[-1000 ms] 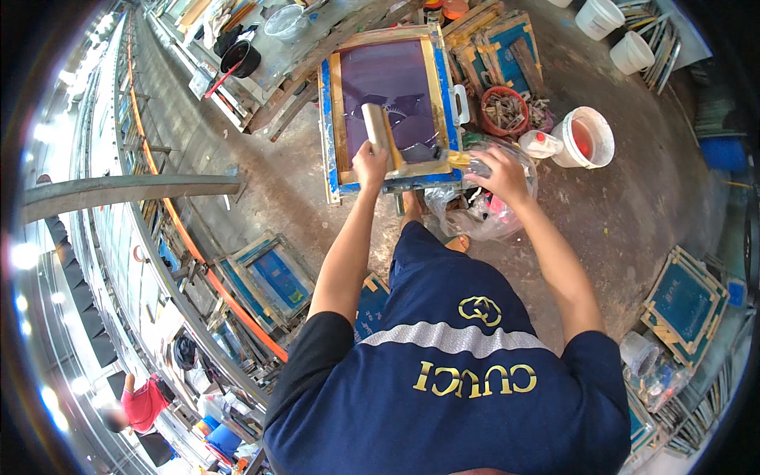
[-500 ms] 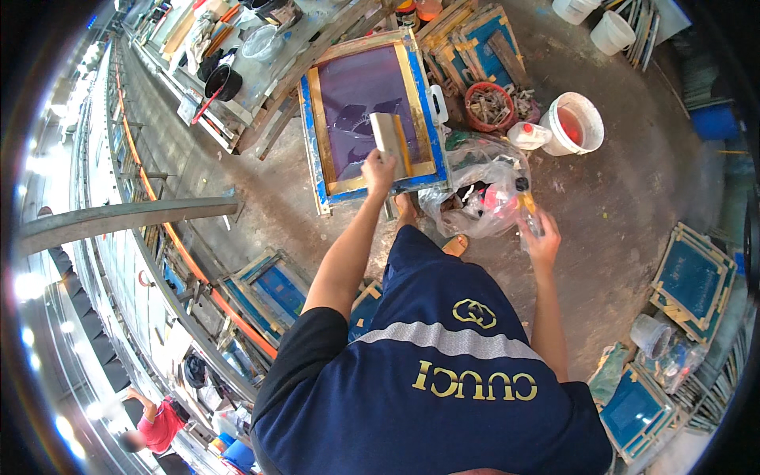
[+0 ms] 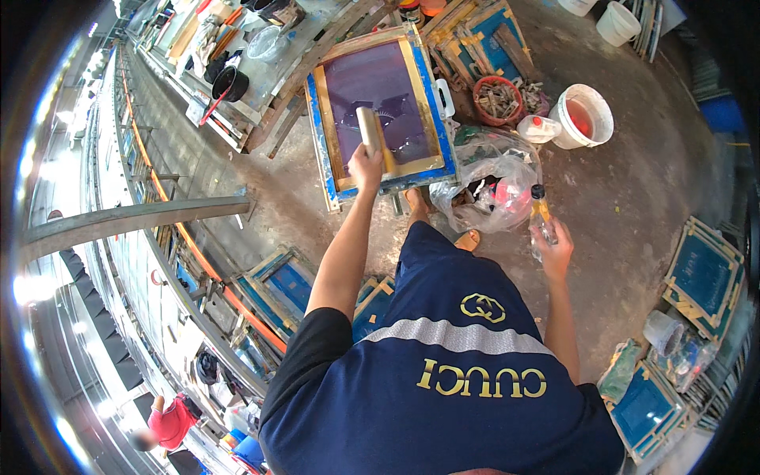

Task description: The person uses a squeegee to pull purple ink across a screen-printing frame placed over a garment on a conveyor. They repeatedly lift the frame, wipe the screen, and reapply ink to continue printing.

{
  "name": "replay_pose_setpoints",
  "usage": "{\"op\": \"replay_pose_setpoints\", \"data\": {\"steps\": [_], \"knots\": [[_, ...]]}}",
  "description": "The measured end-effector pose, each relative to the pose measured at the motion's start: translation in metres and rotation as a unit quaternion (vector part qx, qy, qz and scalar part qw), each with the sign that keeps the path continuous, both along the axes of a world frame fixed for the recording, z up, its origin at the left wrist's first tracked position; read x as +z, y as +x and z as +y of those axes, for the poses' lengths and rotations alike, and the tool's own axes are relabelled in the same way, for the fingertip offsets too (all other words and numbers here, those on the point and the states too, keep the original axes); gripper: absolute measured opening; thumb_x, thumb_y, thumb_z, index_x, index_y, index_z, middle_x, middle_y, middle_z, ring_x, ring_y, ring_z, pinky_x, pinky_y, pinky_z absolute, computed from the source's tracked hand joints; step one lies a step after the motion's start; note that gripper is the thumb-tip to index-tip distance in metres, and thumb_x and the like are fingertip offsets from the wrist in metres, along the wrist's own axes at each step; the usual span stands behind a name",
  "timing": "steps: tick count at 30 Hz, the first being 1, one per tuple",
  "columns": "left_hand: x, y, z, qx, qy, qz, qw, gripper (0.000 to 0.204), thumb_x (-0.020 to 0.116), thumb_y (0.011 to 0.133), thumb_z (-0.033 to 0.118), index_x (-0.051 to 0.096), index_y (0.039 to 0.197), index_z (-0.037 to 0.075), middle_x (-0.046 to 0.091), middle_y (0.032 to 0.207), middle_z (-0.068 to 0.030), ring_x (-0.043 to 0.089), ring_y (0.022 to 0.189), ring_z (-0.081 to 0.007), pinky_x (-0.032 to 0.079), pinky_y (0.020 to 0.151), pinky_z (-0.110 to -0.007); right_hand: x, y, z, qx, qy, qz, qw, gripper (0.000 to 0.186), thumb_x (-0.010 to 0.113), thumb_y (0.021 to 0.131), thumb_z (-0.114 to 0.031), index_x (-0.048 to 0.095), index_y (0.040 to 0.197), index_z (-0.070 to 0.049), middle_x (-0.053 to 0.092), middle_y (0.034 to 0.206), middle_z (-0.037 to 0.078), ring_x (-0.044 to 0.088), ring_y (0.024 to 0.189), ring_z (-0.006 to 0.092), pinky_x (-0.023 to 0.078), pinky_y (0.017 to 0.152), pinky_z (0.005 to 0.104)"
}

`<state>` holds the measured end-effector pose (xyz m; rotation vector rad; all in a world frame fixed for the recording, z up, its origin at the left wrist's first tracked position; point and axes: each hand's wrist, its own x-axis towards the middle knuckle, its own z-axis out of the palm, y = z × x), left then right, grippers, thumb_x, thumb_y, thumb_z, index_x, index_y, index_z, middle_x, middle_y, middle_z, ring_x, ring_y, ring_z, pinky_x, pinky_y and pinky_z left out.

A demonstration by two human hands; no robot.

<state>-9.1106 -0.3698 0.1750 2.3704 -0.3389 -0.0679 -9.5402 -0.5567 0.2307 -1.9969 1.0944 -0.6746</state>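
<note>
My left hand (image 3: 364, 168) is closed around a pale, long squeegee-like tool (image 3: 366, 128) with a yellowish edge, held over a purple mesh screen (image 3: 372, 85) in a wooden, blue-taped frame. The screen has a glossy, irregular patch near the tool. My right hand (image 3: 556, 244) grips a small clear bottle (image 3: 541, 214) with a black cap and yellow section, right of the screen. Beside it lies a translucent plastic bag (image 3: 483, 202) with mixed scraps inside.
A white bucket (image 3: 586, 107), jug (image 3: 538, 127) and red basket (image 3: 497, 99) stand right of the screen. Framed screens (image 3: 704, 277) lean at right and lower left. A cluttered bench (image 3: 261, 71) is upper left, a metal rail (image 3: 134, 207) left; a person in red (image 3: 170, 423) is lower left.
My right hand has moved from the screen's lower edge out to the right and down with the bottle. My left hand and its tool have shifted slightly over the screen.
</note>
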Motion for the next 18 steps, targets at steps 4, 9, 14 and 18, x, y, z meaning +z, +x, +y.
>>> {"op": "replay_pose_setpoints", "data": {"steps": [4,9,14,18], "knots": [[0.003,-0.008,-0.051,0.023,-0.086,0.032,0.996,0.030,0.073,0.079,0.021,0.072,0.103,0.004,0.073,0.086,-0.0217,0.072,0.086,-0.0417,0.054,0.079,-0.049,0.010,0.010,-0.002,0.017,-0.005,-0.022,1.000,0.048,0.088,0.079,-0.020,0.070,0.117,0.003,0.072,0.113,0.017,0.070,0.102,0.0285,0.054,0.089,0.0378],[-0.022,-0.010,-0.040,0.014,-0.081,0.060,0.995,0.031,0.076,0.076,0.023,0.073,0.098,0.002,0.074,0.086,-0.0206,0.074,0.083,-0.0377,0.055,0.078,-0.047,0.009,0.004,-0.002,-0.005,-0.025,-0.018,1.000,0.048,0.088,0.079,-0.020,0.070,0.116,0.004,0.072,0.112,0.016,0.070,0.101,0.0274,0.054,0.088,0.0373],[-0.025,0.034,0.039,0.039,-0.016,-0.013,0.999,0.027,0.077,0.075,0.024,0.072,0.088,0.001,0.072,0.079,-0.0213,0.072,0.074,-0.0377,0.055,0.070,-0.047,-0.008,-0.017,0.001,-0.050,0.017,0.012,0.999,0.050,0.088,0.079,-0.020,0.069,0.119,0.004,0.071,0.110,0.015,0.070,0.099,0.0257,0.054,0.086,0.0372],[0.022,0.044,0.059,0.007,0.072,0.000,0.997,0.026,0.073,0.078,0.023,0.073,0.100,0.010,0.073,0.085,-0.0182,0.071,0.083,-0.0396,0.054,0.075,-0.048,-0.019,-0.022,0.001,-0.044,0.011,-0.014,0.999,0.050,0.088,0.080,-0.020,0.069,0.119,0.004,0.071,0.106,0.014,0.069,0.095,0.0237,0.054,0.082,0.0360]]}}
